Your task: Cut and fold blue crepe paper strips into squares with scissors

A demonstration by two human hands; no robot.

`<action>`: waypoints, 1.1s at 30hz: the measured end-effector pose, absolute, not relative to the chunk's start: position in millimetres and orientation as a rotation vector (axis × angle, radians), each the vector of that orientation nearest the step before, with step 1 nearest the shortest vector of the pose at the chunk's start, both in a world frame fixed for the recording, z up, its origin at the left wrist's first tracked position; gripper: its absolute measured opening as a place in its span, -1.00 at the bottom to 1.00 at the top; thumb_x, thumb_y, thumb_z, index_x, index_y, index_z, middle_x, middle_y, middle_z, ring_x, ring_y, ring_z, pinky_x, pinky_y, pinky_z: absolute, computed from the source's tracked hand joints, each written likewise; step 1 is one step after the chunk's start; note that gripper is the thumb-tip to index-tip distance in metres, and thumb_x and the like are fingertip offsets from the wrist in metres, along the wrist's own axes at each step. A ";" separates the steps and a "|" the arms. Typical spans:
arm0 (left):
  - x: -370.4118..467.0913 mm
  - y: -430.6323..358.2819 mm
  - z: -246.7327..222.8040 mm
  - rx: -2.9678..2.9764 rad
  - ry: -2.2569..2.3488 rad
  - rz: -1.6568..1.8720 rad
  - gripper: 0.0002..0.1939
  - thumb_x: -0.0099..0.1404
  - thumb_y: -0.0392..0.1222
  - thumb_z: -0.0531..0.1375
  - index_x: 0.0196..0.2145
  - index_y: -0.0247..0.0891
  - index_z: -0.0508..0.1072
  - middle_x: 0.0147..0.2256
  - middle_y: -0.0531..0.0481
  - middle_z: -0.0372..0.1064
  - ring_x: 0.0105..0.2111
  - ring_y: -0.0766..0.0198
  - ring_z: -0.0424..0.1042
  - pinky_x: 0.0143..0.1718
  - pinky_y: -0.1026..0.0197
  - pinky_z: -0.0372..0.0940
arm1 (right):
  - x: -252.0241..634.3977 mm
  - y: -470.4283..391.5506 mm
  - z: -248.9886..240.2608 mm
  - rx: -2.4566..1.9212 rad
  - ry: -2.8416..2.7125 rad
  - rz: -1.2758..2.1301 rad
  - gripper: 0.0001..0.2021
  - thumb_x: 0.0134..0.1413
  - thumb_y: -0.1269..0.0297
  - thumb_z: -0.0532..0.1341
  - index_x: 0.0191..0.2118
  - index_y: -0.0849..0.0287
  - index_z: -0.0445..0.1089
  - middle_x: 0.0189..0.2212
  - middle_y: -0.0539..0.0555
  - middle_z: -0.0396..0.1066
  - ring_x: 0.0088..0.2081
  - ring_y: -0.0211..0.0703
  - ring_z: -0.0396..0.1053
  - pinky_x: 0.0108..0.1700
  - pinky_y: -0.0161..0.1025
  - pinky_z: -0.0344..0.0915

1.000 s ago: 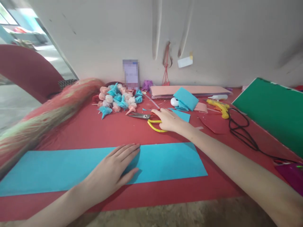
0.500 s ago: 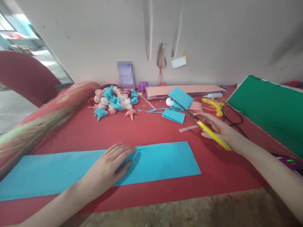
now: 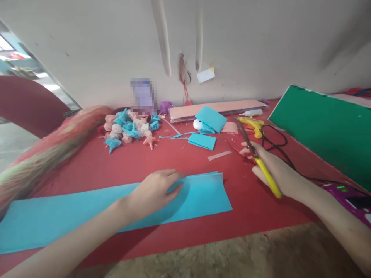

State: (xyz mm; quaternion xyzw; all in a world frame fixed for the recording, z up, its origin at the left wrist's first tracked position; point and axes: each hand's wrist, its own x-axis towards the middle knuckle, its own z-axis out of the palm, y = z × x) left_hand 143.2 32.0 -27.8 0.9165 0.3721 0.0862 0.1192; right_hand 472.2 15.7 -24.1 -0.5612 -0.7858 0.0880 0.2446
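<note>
A long blue strip of crepe-like paper (image 3: 87, 210) lies across the front of the red table. My left hand (image 3: 159, 189) rests on it near the upper edge, fingers bent and thumb apart. The right end of the strip looks slightly doubled at its top corner. Off to the right, my right hand (image 3: 275, 170) grips yellow-handled scissors (image 3: 268, 175), blades pointing up and away, above the table. Beyond the hands lie a folded blue paper piece (image 3: 202, 141) and another blue piece (image 3: 211, 119), leaning by a white round object (image 3: 197, 124).
Blue, pink and white paper flowers (image 3: 130, 127) are heaped at the back left. Near the right hand lie a yellow glue gun (image 3: 253, 125), its black cord and a purple device (image 3: 344, 197). A green board (image 3: 324, 131) stands right. Stringy fibre (image 3: 58, 143) runs along the left.
My left hand has slid rightward along the blue strip and its fingers have bent more. The scissors have turned more upright in my right hand. The view has shifted slightly right.
</note>
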 end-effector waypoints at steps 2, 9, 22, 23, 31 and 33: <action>160.0 38.7 -27.3 2.576 1.049 0.274 -0.72 0.34 -0.18 0.02 -0.07 -0.27 0.42 -0.15 -0.10 0.46 -0.18 0.09 0.46 -0.14 0.10 0.33 | 473.6 14.0 -23.5 -1.522 -2.220 0.244 -0.55 0.06 0.36 -0.01 0.12 0.16 0.06 -0.11 0.22 0.35 -0.11 0.08 0.40 -0.10 0.01 0.35; 195.7 63.2 -32.4 2.470 0.910 0.278 -0.77 0.29 -0.11 0.12 -0.20 -0.27 0.48 -0.26 -0.01 0.51 -0.29 0.25 0.48 -0.25 0.28 0.32 | 501.9 4.2 -26.6 -1.446 -2.468 0.299 -0.44 0.03 0.45 0.01 0.20 0.07 0.07 0.16 0.19 0.19 0.16 0.01 0.20 0.08 -0.07 0.26; 212.1 62.2 -35.3 2.448 0.742 0.370 -0.80 0.31 -0.21 0.08 -0.26 -0.29 0.48 -0.25 -0.08 0.49 -0.26 0.25 0.45 -0.19 0.27 0.28 | 533.8 -14.3 -26.5 -1.422 -2.657 0.002 -0.35 -0.32 0.58 0.03 0.01 0.03 0.35 -0.05 0.16 0.37 0.00 0.09 0.31 -0.06 0.02 0.34; 210.7 61.8 -34.2 2.440 0.737 0.374 -0.81 0.30 -0.22 0.08 -0.26 -0.29 0.48 -0.26 -0.07 0.49 -0.26 0.26 0.45 -0.19 0.28 0.28 | 534.1 -14.9 -26.6 -1.429 -2.667 0.008 -0.35 -0.34 0.59 0.03 0.00 0.02 0.35 -0.06 0.15 0.37 0.00 0.09 0.31 -0.05 0.04 0.32; 205.3 62.1 -20.9 2.363 0.772 0.359 -0.76 0.32 -0.17 0.05 -0.37 -0.30 0.46 -0.46 0.06 0.43 -0.47 0.39 0.34 -0.40 0.37 0.21 | 507.3 -19.2 -18.0 -1.379 -2.759 0.294 -0.33 -0.34 0.67 0.02 -0.01 0.01 0.32 -0.06 0.13 0.29 0.02 0.04 0.22 -0.01 0.01 0.25; 207.3 63.5 -19.6 2.349 0.775 0.347 -0.76 0.32 -0.16 0.05 -0.39 -0.29 0.45 -0.47 0.07 0.42 -0.48 0.40 0.34 -0.42 0.38 0.20 | 498.8 -19.9 -14.2 -1.384 -2.782 0.356 -0.34 -0.32 0.69 0.02 -0.03 0.00 0.33 -0.10 0.11 0.29 -0.02 0.02 0.23 -0.06 -0.03 0.27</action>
